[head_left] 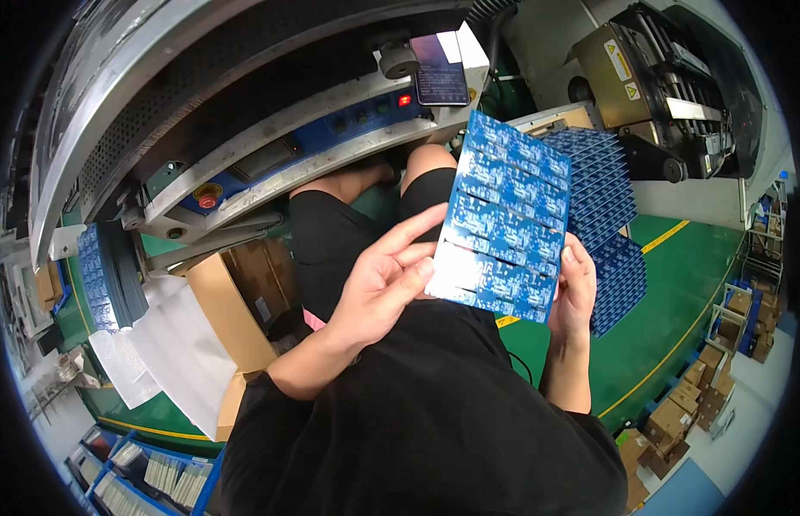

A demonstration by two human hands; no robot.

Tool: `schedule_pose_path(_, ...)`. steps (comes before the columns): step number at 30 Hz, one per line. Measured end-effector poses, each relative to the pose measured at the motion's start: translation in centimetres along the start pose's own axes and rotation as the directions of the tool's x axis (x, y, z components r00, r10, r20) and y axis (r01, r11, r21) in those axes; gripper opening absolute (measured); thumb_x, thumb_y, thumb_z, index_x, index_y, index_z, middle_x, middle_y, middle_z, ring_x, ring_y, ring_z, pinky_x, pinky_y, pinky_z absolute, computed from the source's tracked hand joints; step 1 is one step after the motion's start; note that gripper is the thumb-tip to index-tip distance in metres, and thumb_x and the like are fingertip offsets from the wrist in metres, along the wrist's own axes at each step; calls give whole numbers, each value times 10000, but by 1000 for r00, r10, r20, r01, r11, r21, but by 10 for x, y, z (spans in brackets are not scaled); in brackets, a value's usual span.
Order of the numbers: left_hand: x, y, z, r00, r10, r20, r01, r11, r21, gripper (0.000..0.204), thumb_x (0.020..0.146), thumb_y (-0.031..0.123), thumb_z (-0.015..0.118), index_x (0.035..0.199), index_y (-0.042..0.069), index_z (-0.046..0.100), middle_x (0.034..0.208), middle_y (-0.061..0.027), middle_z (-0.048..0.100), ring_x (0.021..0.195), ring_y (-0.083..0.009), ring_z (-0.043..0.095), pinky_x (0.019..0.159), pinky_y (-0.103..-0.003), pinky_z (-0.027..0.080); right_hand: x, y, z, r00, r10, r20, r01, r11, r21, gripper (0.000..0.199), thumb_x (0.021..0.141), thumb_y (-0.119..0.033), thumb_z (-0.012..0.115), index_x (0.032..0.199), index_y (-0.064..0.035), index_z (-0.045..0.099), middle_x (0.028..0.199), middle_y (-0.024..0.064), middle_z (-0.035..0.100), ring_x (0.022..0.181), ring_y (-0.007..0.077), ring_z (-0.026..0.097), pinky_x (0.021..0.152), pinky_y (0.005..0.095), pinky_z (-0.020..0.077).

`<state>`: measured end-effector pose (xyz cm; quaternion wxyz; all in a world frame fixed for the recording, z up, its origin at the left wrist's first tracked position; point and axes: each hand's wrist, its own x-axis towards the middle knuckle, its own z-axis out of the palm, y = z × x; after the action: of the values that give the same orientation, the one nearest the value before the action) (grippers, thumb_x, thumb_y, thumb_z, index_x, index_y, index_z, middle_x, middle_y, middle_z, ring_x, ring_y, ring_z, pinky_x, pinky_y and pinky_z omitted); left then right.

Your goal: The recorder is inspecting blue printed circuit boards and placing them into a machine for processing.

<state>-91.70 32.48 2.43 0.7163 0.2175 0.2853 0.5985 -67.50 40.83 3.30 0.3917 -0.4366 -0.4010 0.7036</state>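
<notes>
Tilted up in front of me is a blue circuit board panel [505, 225], split by slots into rows of small boards, with glare on its lower left. My left hand [384, 279] holds its left edge, thumb on the face and fingers partly behind it. On the right edge, my right hand [575, 284] grips the panel with its fingers closed; part of that grip is hidden. Beyond my right hand stand stacked blue racks [599, 185] of slotted sheets. A bundle of similar panels [99, 279] stands on edge at the far left.
A machine with a blue control strip [245, 168] and a red stop button [208, 197] spans the front. A phone [440, 77] rests on it. An open cardboard box [232, 310] with white foam sheet [172, 340] sits left. More machinery [653, 95] stands right; cartons [675, 413] line the floor.
</notes>
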Motion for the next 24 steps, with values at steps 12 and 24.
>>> schedule_pose_path(12,-5,5,-3,998,64,-8,-64,997,51,547,978,71,457,1461,-21,216,1242,-159,580,1097,-173,589,926,-281,467,8,6,-1,993,-28,113,20,997,70,344,984,-208,418,1157,73,516,914,55,646,699,34,572,637,168,474)
schedule_pose_path(24,-3,-3,-14,979,200,40,-203,976,77,558,977,55,443,1462,-43,184,1267,-181,558,1148,-194,556,988,-313,424,1,13,-8,961,-40,272,49,998,-26,409,984,-265,424,1179,89,491,847,93,629,603,77,543,546,176,427)
